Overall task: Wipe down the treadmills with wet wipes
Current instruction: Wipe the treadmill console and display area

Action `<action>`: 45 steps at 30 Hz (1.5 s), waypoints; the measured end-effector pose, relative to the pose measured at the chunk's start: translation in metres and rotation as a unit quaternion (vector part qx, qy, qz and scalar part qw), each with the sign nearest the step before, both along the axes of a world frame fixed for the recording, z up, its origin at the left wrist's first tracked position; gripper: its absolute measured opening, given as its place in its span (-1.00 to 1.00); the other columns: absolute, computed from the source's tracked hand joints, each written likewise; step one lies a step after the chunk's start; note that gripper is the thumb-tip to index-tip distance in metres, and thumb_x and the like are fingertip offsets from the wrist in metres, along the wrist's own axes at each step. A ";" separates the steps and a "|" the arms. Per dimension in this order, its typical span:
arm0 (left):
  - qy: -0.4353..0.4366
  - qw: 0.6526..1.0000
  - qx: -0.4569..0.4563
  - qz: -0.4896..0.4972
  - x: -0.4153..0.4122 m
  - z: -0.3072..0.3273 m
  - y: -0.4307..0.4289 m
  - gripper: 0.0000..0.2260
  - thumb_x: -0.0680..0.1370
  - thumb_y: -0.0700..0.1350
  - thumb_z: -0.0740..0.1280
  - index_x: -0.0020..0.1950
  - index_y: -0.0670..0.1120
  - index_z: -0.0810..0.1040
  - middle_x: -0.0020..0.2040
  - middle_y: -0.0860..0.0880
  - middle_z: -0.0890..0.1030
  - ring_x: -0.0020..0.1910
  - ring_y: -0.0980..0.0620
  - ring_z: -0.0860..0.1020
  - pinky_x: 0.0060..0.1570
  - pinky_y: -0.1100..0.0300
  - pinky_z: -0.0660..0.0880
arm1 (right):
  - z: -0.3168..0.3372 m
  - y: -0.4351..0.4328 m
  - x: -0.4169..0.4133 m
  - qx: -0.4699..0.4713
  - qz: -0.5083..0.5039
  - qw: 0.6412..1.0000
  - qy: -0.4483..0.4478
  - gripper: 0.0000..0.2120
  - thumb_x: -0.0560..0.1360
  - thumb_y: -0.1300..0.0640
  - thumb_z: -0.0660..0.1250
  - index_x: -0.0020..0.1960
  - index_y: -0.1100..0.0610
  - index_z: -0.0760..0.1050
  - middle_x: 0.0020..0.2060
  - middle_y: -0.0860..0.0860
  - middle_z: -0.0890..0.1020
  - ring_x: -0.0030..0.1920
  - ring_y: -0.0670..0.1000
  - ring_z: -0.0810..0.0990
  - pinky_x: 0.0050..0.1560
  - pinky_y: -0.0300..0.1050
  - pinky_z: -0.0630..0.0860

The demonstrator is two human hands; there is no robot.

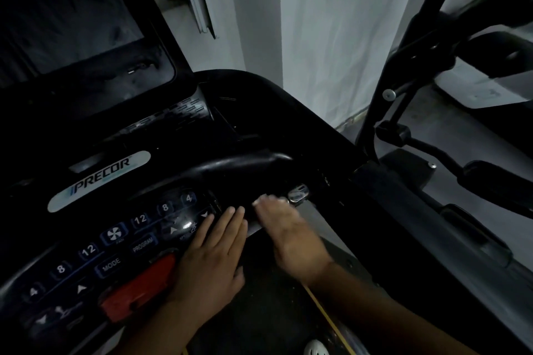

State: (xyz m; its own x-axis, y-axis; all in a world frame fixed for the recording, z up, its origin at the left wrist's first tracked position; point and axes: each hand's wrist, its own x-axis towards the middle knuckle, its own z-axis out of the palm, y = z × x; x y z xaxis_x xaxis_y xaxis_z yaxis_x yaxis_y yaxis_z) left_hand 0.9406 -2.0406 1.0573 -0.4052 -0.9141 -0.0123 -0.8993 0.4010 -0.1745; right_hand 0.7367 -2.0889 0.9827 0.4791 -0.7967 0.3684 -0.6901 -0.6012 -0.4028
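A black treadmill console (121, 170) fills the left and middle of the dim head view, with a dark screen (72, 23), numbered buttons and a red stop switch (138, 288). My left hand (213, 259) lies flat with straight fingers on the console's right end, beside the button panel. My right hand (291, 236) is blurred; it presses a small white wet wipe (266, 199) against the black handlebar (248, 164), just left of a shiny metal grip sensor (298, 192).
A white wall (331, 37) stands behind the console. To the right is another black exercise machine (409, 72) with arms and pedals on a grey floor. The treadmill's side rail (432, 228) runs down the right. A white shoe tip (315, 348) shows at the bottom.
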 end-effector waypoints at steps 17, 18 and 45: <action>0.007 1.000 -0.008 0.019 -0.004 -0.011 0.005 -0.30 0.42 0.10 0.32 0.51 -0.20 0.41 0.58 -0.17 0.28 0.59 -0.13 0.21 0.51 -0.17 0.15 | 0.009 0.016 0.014 0.046 -0.084 0.995 -0.039 -0.21 0.37 0.35 0.31 0.58 0.21 0.20 0.57 0.15 0.23 0.60 0.07 0.07 0.56 0.06 0.09; 0.005 1.000 -0.006 0.020 -0.004 -0.011 0.005 -0.28 0.40 0.09 0.39 0.51 -0.20 0.42 0.58 -0.17 0.29 0.59 -0.13 0.21 0.51 -0.17 0.14 | 0.007 0.020 0.013 0.035 -0.020 0.999 -0.029 -0.25 0.41 0.34 0.32 0.58 0.18 0.21 0.57 0.12 0.24 0.61 0.04 0.08 0.57 0.03 0.11; 0.006 0.995 -0.053 0.081 0.008 -0.033 0.050 -0.37 0.49 -0.07 0.16 0.57 -0.20 0.29 0.61 -0.17 0.21 0.59 -0.12 0.22 0.47 -0.08 0.22 | -0.003 -0.014 0.009 -0.013 0.082 0.996 -0.020 -0.52 0.58 0.18 0.14 0.49 0.20 0.37 0.48 0.09 0.40 0.51 0.04 0.30 0.54 -0.03 0.16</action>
State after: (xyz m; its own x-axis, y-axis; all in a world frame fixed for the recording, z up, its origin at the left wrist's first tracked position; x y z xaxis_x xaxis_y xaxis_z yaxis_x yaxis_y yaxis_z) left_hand 0.9483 -1.9903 1.0239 -0.2514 -0.9636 0.0914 -0.9532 0.2301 -0.1961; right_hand 0.7460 -2.1025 0.9802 0.5867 -0.6988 0.4092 -0.5649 -0.7152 -0.4115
